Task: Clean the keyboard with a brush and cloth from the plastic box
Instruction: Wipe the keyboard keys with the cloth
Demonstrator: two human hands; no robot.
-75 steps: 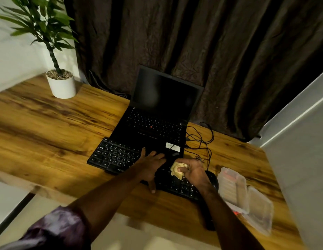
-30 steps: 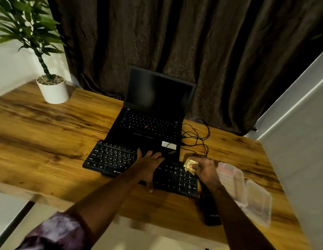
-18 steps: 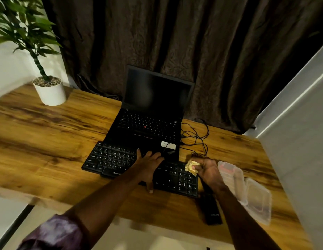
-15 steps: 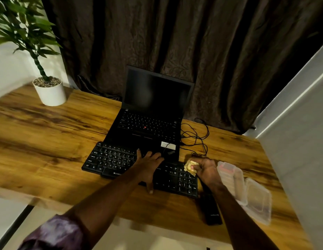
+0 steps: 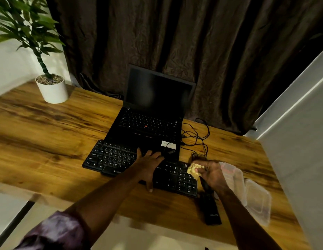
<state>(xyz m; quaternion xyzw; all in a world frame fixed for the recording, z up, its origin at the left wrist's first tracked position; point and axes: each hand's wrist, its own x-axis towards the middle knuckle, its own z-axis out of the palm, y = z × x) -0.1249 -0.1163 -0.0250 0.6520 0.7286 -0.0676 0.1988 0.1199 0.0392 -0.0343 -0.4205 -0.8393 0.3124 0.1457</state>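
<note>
keyboard [image 5: 112, 157] front edge: logo starts "zebro", rest hidden by arm; key legends mostly blurred.

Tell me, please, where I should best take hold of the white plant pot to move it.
Best round the wall of the white pot, grip wrapped about its middle, coming in level over the table in front of it. It stands upright and round, and the leaves spread above its rim, so a reach from above looks barred.
</note>
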